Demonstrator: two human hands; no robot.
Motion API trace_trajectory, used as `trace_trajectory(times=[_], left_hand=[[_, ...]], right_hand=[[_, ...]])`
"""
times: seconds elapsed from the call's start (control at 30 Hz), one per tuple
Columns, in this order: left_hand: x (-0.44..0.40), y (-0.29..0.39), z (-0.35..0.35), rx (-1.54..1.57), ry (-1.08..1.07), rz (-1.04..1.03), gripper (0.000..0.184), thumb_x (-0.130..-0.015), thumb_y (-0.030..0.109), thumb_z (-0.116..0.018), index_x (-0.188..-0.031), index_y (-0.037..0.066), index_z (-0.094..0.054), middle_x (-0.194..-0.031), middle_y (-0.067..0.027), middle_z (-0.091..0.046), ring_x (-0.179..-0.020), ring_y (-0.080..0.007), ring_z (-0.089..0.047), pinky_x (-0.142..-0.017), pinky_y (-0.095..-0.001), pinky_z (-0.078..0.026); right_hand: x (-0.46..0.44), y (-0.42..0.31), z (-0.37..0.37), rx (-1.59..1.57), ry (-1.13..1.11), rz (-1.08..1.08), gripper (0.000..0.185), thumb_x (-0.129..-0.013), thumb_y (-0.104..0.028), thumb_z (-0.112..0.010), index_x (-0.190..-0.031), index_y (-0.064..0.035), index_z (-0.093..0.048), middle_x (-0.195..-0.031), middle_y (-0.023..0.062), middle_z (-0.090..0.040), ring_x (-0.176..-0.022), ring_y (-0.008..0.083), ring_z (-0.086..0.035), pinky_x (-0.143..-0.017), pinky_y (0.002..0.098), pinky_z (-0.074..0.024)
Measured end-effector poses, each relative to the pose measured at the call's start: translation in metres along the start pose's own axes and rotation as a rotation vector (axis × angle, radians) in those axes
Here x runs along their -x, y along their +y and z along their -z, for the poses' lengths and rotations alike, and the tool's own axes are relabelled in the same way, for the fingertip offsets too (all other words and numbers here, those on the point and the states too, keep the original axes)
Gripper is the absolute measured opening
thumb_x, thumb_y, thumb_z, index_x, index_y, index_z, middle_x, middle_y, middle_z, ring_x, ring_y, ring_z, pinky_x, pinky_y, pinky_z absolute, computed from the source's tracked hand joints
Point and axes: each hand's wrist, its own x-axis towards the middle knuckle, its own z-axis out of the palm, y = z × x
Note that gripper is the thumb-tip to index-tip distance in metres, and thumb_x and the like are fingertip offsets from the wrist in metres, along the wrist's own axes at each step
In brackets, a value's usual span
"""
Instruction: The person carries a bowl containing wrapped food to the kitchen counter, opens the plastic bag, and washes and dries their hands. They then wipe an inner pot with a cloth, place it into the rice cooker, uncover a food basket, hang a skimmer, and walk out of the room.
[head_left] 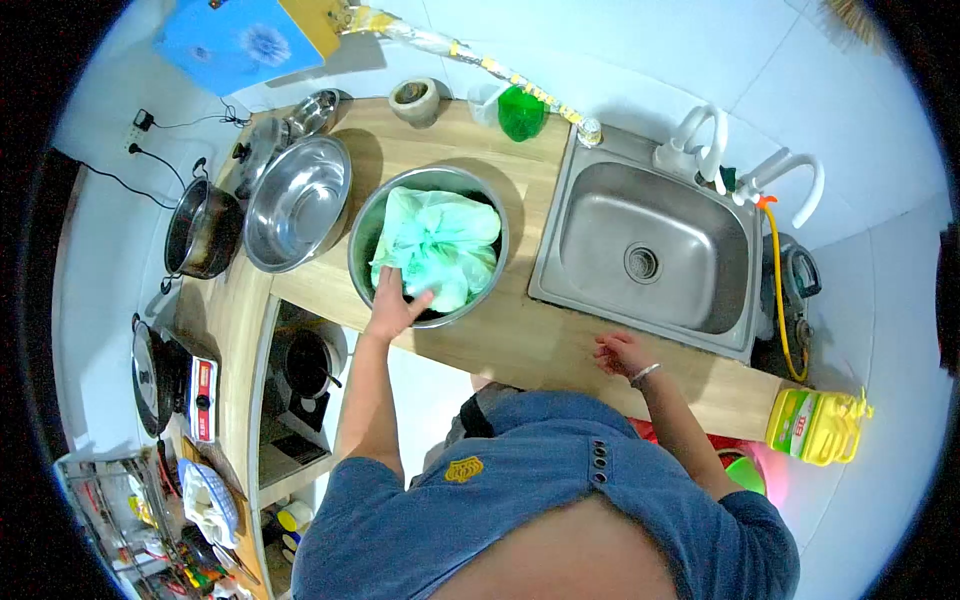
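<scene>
A tied, pale green plastic bag (440, 235) with its contents hidden sits in a round steel basin (503, 255) on the wooden counter. My left hand (393, 305) is at the basin's near left side. Its fingers reach over the rim against the bag, and the thumb is spread to the right. My right hand (622, 355), with a bracelet at the wrist, hangs by the counter's front edge below the steel sink (600, 290). Its fingers are loosely bent and apart, and I see nothing in them.
Left of the basin stand another steel bowl (298, 205) and a dark pot (203, 230). A stone mortar (414, 103) and a green mesh item (521, 113) are at the back. White taps (705, 140) rise behind the sink. A yellow jug (820, 427) is at right.
</scene>
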Motion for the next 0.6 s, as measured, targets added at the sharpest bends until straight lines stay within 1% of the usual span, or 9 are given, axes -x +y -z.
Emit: trace_trajectory(times=[0.07, 0.13, 0.17, 0.23, 0.33, 0.4, 0.47, 0.57, 0.6], left_hand=[[0.008, 0.032, 0.011, -0.153, -0.043, -0.048, 0.058, -0.073, 0.034, -0.056, -0.111, -0.006, -0.037, -0.117, -0.0265, -0.035, -0.105, -0.0383, -0.035, -0.088, -0.0397, -0.031], [0.009, 0.022, -0.004, -0.178, -0.018, 0.005, 0.062, -0.071, 0.034, -0.057, -0.113, -0.005, -0.034, -0.118, -0.0251, -0.033, -0.107, -0.0366, -0.035, -0.088, -0.0393, -0.03], [0.009, 0.018, -0.011, -0.273, 0.03, 0.057, 0.062, -0.071, 0.034, -0.058, -0.113, -0.005, -0.035, -0.118, -0.0243, -0.034, -0.108, -0.0359, -0.035, -0.088, -0.0394, -0.03], [0.009, 0.017, -0.017, -0.408, 0.092, 0.112, 0.063, -0.07, 0.034, -0.059, -0.113, -0.004, -0.035, -0.116, -0.0222, -0.036, -0.106, -0.0347, -0.037, -0.086, -0.0398, -0.033], [0.01, 0.03, -0.011, -0.38, 0.052, 0.161, 0.063, -0.07, 0.036, -0.058, -0.113, -0.006, -0.036, -0.118, -0.0209, -0.036, -0.104, -0.0346, -0.039, -0.084, -0.0396, -0.035], [0.01, 0.025, -0.012, -0.415, 0.091, 0.125, 0.061, -0.071, 0.037, -0.057, -0.111, -0.005, -0.038, -0.118, -0.0202, -0.037, -0.102, -0.0345, -0.042, -0.083, -0.0398, -0.036], [0.007, 0.035, -0.004, -0.329, 0.016, 0.194, 0.059, -0.072, 0.037, -0.056, -0.11, -0.005, -0.04, -0.119, -0.0208, -0.036, -0.105, -0.0344, -0.039, -0.085, -0.0398, -0.034], [0.012, 0.027, -0.015, -0.442, 0.055, 0.216, 0.059, -0.073, 0.037, -0.054, -0.111, -0.006, -0.039, -0.119, -0.0223, -0.035, -0.109, -0.0344, -0.036, -0.089, -0.0399, -0.031], [0.011, 0.024, -0.016, -0.413, 0.045, 0.229, 0.06, -0.074, 0.037, -0.053, -0.113, -0.006, -0.038, -0.119, -0.0239, -0.035, -0.111, -0.0345, -0.034, -0.091, -0.0398, -0.028]], right_hand=[[0.007, -0.005, 0.011, -0.003, 0.04, -0.006, 0.026, -0.08, -0.026, -0.048, -0.094, -0.0042, -0.052, -0.074, 0.0077, -0.058, -0.054, 0.0145, -0.055, -0.045, 0.0263, -0.0436], [0.015, -0.01, 0.02, -0.034, 0.05, -0.012, 0.022, -0.081, -0.022, -0.047, -0.093, -0.0037, -0.052, -0.072, 0.007, -0.058, -0.053, 0.0137, -0.054, -0.045, 0.0258, -0.044], [0.017, -0.014, 0.026, -0.06, 0.066, -0.013, 0.019, -0.081, -0.018, -0.046, -0.093, -0.0033, -0.052, -0.07, 0.0063, -0.057, -0.051, 0.013, -0.053, -0.045, 0.0254, -0.0445], [0.018, -0.018, 0.036, -0.039, 0.064, -0.014, 0.019, -0.081, -0.018, -0.047, -0.092, -0.0033, -0.052, -0.069, 0.006, -0.057, -0.05, 0.0126, -0.053, -0.045, 0.0249, -0.0442], [0.008, -0.015, 0.05, -0.01, 0.035, -0.012, 0.02, -0.08, -0.019, -0.048, -0.091, -0.0025, -0.053, -0.071, 0.007, -0.057, -0.05, 0.0134, -0.053, -0.045, 0.0248, -0.0433], [-0.003, -0.012, 0.059, -0.003, 0.015, -0.003, 0.022, -0.08, -0.02, -0.049, -0.091, -0.0016, -0.054, -0.072, 0.0082, -0.058, -0.05, 0.0144, -0.053, -0.045, 0.0251, -0.0427], [-0.01, -0.014, 0.062, -0.021, 0.002, 0.013, 0.022, -0.08, -0.019, -0.048, -0.091, -0.0009, -0.054, -0.07, 0.0083, -0.057, -0.051, 0.014, -0.052, -0.045, 0.0247, -0.0424], [-0.024, -0.017, 0.068, 0.113, 0.044, 0.029, 0.022, -0.08, -0.018, -0.048, -0.092, -0.0006, -0.054, -0.07, 0.0082, -0.057, -0.052, 0.0138, -0.052, -0.045, 0.025, -0.0418], [-0.023, -0.023, 0.073, 0.107, 0.07, 0.035, 0.022, -0.08, -0.018, -0.048, -0.092, -0.0006, -0.054, -0.07, 0.0082, -0.057, -0.052, 0.0138, -0.052, -0.045, 0.025, -0.0418]])
